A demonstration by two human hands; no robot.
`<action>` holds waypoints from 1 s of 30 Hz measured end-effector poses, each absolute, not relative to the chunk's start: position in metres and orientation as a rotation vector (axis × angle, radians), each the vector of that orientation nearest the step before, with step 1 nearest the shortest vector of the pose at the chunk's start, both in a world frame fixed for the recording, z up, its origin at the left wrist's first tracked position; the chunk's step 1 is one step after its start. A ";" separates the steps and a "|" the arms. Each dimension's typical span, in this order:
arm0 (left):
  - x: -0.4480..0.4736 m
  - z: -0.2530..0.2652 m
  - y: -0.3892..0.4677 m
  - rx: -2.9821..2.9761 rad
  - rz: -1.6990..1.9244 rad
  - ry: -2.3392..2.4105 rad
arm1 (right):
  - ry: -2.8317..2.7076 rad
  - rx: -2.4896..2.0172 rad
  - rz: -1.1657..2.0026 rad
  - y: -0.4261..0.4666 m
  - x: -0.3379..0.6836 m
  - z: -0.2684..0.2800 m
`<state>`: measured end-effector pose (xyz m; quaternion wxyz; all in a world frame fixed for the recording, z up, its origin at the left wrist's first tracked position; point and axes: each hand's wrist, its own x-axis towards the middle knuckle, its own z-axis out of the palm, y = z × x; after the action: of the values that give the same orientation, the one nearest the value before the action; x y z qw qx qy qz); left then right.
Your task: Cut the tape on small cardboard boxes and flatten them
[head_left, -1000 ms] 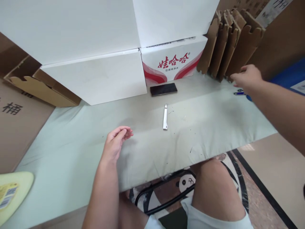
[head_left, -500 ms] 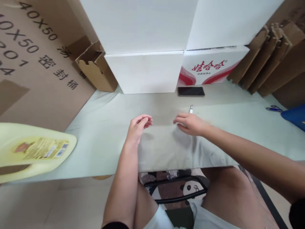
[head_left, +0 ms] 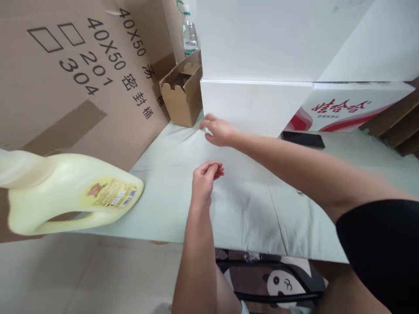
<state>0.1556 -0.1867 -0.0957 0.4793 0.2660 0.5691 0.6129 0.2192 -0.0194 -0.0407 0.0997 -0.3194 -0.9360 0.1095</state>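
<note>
My left hand (head_left: 207,176) hovers over the pale green tablecloth (head_left: 163,187), its thumb and fingers pinched together. Whatever it may hold is hidden or too small to name. My right hand (head_left: 218,130) reaches across to the far left, beyond my left hand. Its thumb stands apart from its loosely bent fingers, with nothing visible between them. Close to those fingertips is a small open cardboard box (head_left: 180,104), not visibly touched. A white box (head_left: 252,104) rises just behind the right hand.
A pale yellow jug (head_left: 75,192) lies at the left by a large printed carton (head_left: 108,83). A clear bottle (head_left: 190,35) stands behind the small box. Beyond my right forearm are a dark phone (head_left: 304,139) and a red-and-white carton (head_left: 347,109).
My right hand has swung left and away from me, toward the small cardboard box. The left hand keeps its pinch. The view has turned left, bringing the bottle into sight.
</note>
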 end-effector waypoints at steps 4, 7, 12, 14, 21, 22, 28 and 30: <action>0.142 -0.096 -0.186 0.655 1.541 1.409 | -2.744 -0.919 0.140 0.021 0.157 -0.012; 0.135 -0.094 -0.189 0.630 1.592 1.420 | -2.760 -1.061 0.179 0.040 0.125 0.004; 0.129 -0.092 -0.194 0.618 1.632 1.463 | -2.857 -1.140 0.160 0.042 0.108 0.004; 0.126 -0.089 -0.194 0.610 1.669 1.477 | -2.858 -1.071 0.153 0.031 0.116 -0.004; 0.110 -0.079 -0.198 0.429 2.178 1.615 | -2.760 -0.883 0.172 -0.043 0.182 -0.023; 0.108 -0.080 -0.198 0.426 2.219 1.644 | -2.744 -0.886 0.168 -0.055 0.196 -0.023; 0.116 -0.084 -0.194 0.460 2.214 1.648 | -2.528 -0.880 0.198 -0.116 0.306 -0.033; 0.125 -0.084 -0.189 0.465 2.188 1.634 | -2.360 -0.854 0.209 -0.134 0.351 -0.039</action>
<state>0.1255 -0.1886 -0.0836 0.1845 0.1649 0.5798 0.7762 0.3512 -0.1337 -0.0395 0.3066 -0.3226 -0.8920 0.0790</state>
